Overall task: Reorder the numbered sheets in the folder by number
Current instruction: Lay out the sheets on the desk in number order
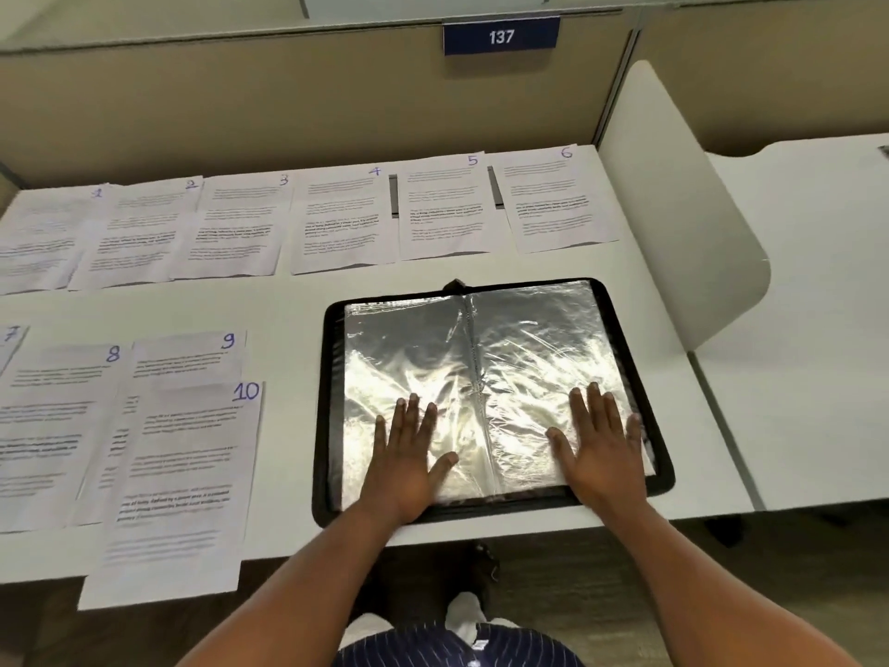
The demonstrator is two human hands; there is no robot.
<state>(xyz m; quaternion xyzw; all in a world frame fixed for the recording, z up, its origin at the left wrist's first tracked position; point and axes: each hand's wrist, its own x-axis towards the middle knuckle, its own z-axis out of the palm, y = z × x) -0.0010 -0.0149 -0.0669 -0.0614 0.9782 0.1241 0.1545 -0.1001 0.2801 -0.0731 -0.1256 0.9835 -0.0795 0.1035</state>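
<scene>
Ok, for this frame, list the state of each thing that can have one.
folder: open flat, sleeves look empty
left hand: flat on left page, holding nothing
right hand: flat on right page, holding nothing
sheet 10: overhangs the table edge
sheets 1 to 6: laid in a row

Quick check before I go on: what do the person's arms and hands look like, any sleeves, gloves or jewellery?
Both forearms are bare to the frame edge: no sleeves. The left hand and right hand wear no gloves; no rings, watch or markings are visible.
</scene>
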